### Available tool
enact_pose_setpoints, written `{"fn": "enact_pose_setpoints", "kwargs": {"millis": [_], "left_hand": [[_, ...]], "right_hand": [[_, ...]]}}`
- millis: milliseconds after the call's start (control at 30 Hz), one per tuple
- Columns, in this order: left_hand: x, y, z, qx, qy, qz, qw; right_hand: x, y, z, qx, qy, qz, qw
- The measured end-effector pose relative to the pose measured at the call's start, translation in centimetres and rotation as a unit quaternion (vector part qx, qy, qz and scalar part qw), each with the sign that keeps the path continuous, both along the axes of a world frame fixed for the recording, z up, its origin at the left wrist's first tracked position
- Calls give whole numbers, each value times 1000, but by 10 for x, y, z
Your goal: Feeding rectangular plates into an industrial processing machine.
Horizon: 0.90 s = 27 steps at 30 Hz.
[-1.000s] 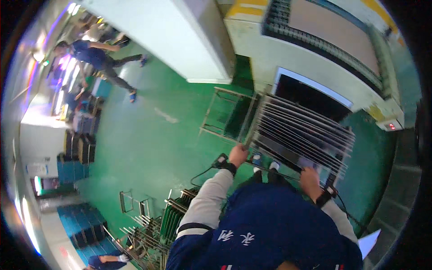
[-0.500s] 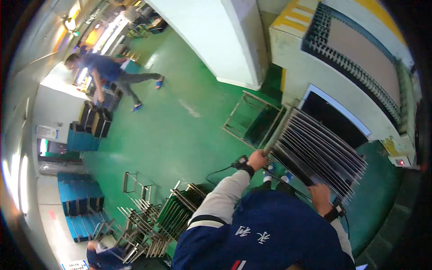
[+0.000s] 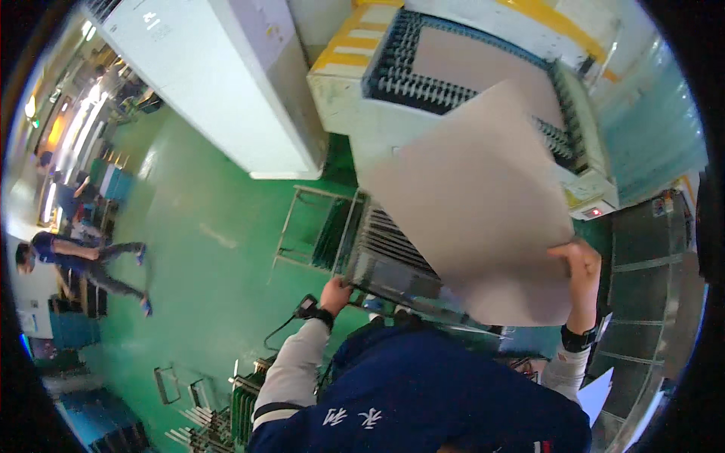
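Note:
In my right hand (image 3: 581, 264) is a large, thin beige-grey sheet (image 3: 476, 189), gripped at its right edge with the fingers closed. The sheet is tilted and slightly blurred. It hangs over part of a metal rack (image 3: 411, 300) holding several upright thin panels (image 3: 389, 238), hiding the rack's right side. My left hand (image 3: 336, 294) is closed on the rack's near left corner. Beyond the sheet stands a pale machine with a bed of black rollers (image 3: 423, 94), where another beige sheet (image 3: 479, 60) lies.
A low metal frame cart (image 3: 291, 226) stands left of the rack. A white pillar (image 3: 249, 90) rises behind it. Several metal racks (image 3: 204, 426) stand at the lower left. Farther left, a person (image 3: 83, 260) strides across the green floor. Grey panelling (image 3: 642, 287) is on the right.
My right hand has left the rack's near edge and now holds a beige sheet up over it. My left hand stays on the rack. The whole view has swung rightward.

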<state>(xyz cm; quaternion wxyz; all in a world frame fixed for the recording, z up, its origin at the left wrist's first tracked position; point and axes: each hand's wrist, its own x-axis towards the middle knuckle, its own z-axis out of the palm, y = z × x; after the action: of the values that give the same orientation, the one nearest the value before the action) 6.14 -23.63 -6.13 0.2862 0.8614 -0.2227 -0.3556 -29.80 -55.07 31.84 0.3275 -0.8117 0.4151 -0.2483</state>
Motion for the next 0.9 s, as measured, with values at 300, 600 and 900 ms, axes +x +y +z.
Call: {"fn": "enact_pose_setpoints", "kwargs": {"millis": [300,600,900], "left_hand": [[10,17,-32,-19,-4,10,1000],[7,-2,-14,3,-52,-22,998],[7,-6,-9,-18,-40,-31,999]], "right_hand": [[-8,-86,-59,219,-469,-142,844],[61,-96,-141,322,-535,-128,771],[114,-67,-185,459,-474,-114,743]]}}
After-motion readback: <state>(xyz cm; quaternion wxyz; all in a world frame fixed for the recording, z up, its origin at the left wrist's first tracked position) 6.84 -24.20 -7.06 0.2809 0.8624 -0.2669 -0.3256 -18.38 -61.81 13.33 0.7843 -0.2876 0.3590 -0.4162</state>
